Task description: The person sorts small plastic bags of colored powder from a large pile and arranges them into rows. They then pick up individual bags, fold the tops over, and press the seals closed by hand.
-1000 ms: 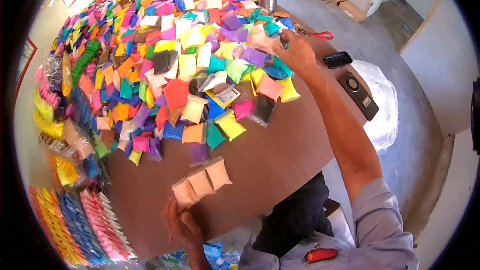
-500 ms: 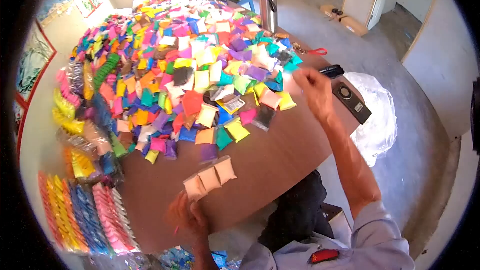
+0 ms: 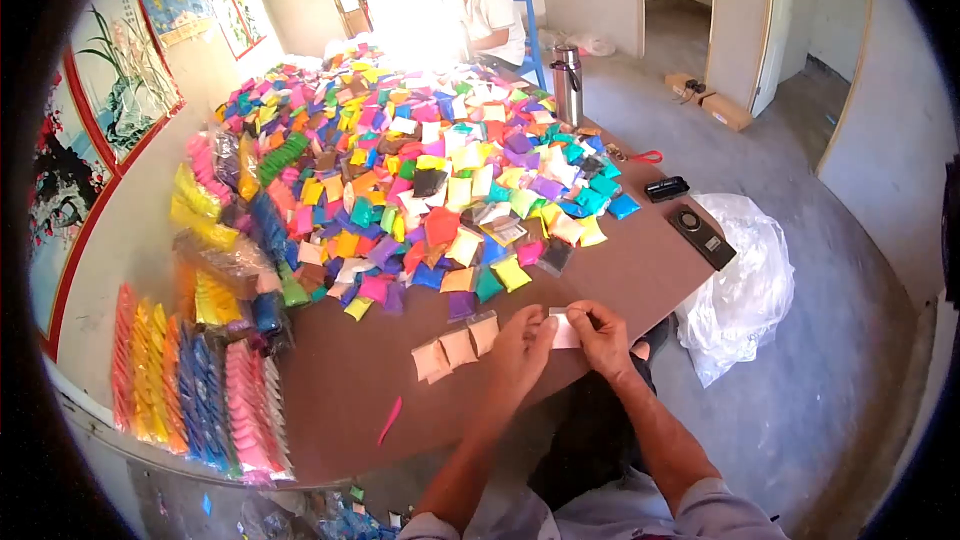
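Observation:
Between my two hands, low over the front of the brown table point(image 3: 340, 370), is a small white packet point(image 3: 565, 331). My left hand point(image 3: 522, 352) pinches its left side, and my right hand point(image 3: 600, 336) grips its upper right corner. Several peach-coloured packets point(image 3: 457, 348) lie in an overlapping row just left of my left hand. A thin pink plastic tool point(image 3: 390, 420) rests on the table nearer the front edge. Beyond my hands spreads a large heap of small colourful packets point(image 3: 440, 225).
Bundled rows of packets point(image 3: 200, 390) line the left edge. At right are a black case point(image 3: 667, 188), a black device with a round dial point(image 3: 700, 237) and a steel flask point(image 3: 567, 85). A clear plastic bag point(image 3: 745, 280) sits beside the table. Another person point(image 3: 490, 20) sits behind the heap.
My right hand has come from the heap's right side to the front, and my left hand has moved right from beside the peach packets. Both now hold the white packet. The view has tilted up.

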Available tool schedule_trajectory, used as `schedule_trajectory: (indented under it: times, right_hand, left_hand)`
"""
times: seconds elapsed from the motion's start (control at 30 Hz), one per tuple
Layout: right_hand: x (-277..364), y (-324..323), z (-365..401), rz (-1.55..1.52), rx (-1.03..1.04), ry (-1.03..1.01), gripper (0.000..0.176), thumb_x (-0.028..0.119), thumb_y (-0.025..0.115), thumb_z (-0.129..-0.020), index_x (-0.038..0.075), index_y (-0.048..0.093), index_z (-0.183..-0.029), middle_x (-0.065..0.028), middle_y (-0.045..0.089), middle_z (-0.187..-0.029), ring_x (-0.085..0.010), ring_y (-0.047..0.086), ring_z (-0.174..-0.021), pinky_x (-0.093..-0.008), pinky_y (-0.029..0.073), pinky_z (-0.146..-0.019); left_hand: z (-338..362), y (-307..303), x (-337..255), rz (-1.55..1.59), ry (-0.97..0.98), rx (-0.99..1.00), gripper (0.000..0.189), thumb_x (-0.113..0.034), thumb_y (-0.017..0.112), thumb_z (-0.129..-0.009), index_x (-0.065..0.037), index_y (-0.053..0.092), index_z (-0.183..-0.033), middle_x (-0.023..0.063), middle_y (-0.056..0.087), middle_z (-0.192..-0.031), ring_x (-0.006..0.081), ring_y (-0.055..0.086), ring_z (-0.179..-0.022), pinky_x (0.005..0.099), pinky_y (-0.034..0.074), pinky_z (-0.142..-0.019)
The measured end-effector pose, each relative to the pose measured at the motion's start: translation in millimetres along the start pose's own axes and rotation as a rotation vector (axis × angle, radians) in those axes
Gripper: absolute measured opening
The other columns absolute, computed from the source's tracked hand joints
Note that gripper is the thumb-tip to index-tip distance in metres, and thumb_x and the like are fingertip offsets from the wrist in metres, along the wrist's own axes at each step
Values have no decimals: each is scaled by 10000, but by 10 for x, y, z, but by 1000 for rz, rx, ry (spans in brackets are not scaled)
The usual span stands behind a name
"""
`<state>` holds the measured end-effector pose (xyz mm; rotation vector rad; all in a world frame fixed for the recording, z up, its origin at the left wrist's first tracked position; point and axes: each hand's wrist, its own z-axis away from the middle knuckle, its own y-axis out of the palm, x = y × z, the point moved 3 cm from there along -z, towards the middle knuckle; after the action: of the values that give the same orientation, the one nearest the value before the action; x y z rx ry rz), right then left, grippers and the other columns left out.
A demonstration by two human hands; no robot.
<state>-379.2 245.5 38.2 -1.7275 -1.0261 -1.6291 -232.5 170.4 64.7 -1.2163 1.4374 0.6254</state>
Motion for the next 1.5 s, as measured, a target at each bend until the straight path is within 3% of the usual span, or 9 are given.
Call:
schedule_trajectory:
  times: [0.17,0.57,0.8,0.97,1.23,1.33,1.4,1.47,1.5]
  right_hand:
    - [-90,-93,-88,-5,-86,-43,174,158,660,-1022,-2,711,-1066,25,670,-950,-59,585,-882,-236,496,-805]
    - [-134,-197,-93,7,-323,-65,244,222,624,-1048,-10,696,-1080,1,673,-951,-99,579,-904,-269,488,-828]
    - [7,-122,-22,206,-402,-93,220,196,627,-1042,-13,691,-1066,-14,677,-948,-105,586,-903,-281,496,-818]
    - [-52,-87,-33,45,-437,-136,189,156,609,-1052,-18,673,-1085,-11,674,-968,-83,593,-921,-252,495,-827]
    - [-28,-73,-49,75,-405,-29,225,180,605,-1052,-32,680,-1069,-19,685,-958,-96,602,-902,-270,505,-801]
    - [40,-89,-26,143,-443,-123,219,178,595,-1047,-18,690,-1028,11,679,-892,-71,583,-835,-256,496,-743]
    - [92,-107,-2,299,-470,-156,240,179,606,-1046,-50,677,-1054,-43,683,-922,-111,602,-875,-279,508,-780]
    - [65,-130,-12,270,-470,-132,249,184,595,-1053,-51,675,-1059,-44,681,-922,-111,599,-876,-278,507,-781]
    - [45,-134,-14,244,-472,-126,258,189,584,-1060,-53,673,-1064,-45,680,-923,-110,595,-877,-278,506,-783]
  left_hand:
    - [-308,325,58,-7,41,224,241,-215,693,-983,8,714,-1070,117,726,-849,151,680,-761,299,541,-709]
    - [-610,579,18,107,193,320,162,-159,717,-968,3,711,-982,84,698,-799,108,630,-721,276,516,-662]
    - [-560,615,150,320,-74,379,193,-194,710,-979,-2,720,-959,-2,680,-831,50,594,-760,229,491,-680]
    - [-586,627,202,224,101,393,266,-182,675,-1007,19,635,-836,-44,505,-697,43,450,-669,277,391,-559]
    - [-568,554,109,282,13,405,285,-227,690,-1003,16,652,-858,-29,594,-736,48,519,-699,255,438,-600]
    - [-572,587,159,258,-44,443,290,-249,703,-991,14,667,-876,-11,613,-747,51,539,-707,254,454,-612]
    - [-578,630,130,300,-47,440,305,-258,707,-981,21,664,-866,20,598,-704,72,549,-684,274,461,-608]
    - [-571,604,51,170,97,490,310,-248,706,-973,33,650,-854,67,570,-662,99,546,-652,303,465,-599]
    - [-572,584,68,121,87,531,264,-216,650,-1009,40,678,-949,73,645,-755,81,577,-742,297,480,-647]
